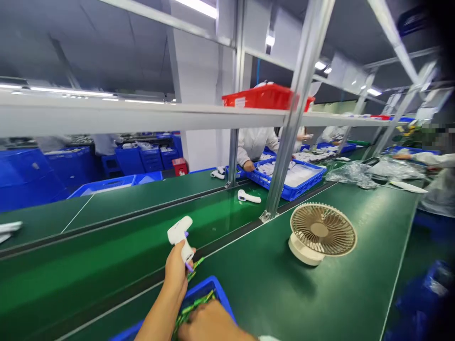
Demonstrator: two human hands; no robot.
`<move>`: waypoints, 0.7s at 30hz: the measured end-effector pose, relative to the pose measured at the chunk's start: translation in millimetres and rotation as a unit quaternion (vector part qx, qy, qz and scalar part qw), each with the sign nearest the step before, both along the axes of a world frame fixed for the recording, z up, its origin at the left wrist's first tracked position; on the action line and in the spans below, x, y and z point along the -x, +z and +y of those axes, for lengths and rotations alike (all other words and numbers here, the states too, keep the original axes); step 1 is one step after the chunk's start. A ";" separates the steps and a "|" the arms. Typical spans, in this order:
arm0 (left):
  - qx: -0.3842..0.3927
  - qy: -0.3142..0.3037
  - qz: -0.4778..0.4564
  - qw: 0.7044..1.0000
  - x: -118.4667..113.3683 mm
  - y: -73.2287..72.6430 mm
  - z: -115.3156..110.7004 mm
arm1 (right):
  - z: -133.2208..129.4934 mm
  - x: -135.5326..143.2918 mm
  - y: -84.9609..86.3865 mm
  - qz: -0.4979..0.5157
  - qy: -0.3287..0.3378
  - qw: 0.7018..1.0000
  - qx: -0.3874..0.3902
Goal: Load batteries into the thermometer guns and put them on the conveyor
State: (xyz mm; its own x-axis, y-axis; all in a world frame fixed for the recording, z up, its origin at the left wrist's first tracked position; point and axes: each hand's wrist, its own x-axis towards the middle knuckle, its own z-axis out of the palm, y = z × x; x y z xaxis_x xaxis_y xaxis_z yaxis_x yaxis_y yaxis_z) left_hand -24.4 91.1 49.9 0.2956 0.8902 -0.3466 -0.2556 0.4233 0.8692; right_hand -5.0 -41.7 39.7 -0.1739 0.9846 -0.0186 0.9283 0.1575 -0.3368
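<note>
In my left hand [176, 274] is a white forehead thermometer [181, 231] with purple parts, its handle in my closed fingers. It is held up over the near edge of the green belt. My right hand [213, 322] reaches into a blue bin [221, 296] at the bottom of the view; its fingers are hidden and a little blurred. Inside the bin lie many slim green-and-yellow pieces [194, 305] that look like batteries. A few more such pieces [196, 266] show just beyond my left hand.
A beige fan [320, 230] stands on the green table to the right. Another white thermometer [249, 196] lies on the belt. Metal posts [289, 128] hold a shelf with a red tray [261, 97]. Across the belt, a co-worker [254, 142] is at a blue tray [296, 192].
</note>
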 end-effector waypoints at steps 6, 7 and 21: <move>0.015 0.010 -0.036 0.999 -0.3 6.0 0.8 | -8.5 1.9 9.4 -0.065 -0.060 0.996 -0.011; 0.024 0.015 -0.036 0.999 0.7 6.6 1.6 | -8.8 1.3 11.1 -0.063 -0.065 0.996 -0.005; 0.052 0.019 -0.087 0.995 9.5 13.9 4.6 | -15.6 -7.3 16.9 0.198 -0.070 0.974 -0.090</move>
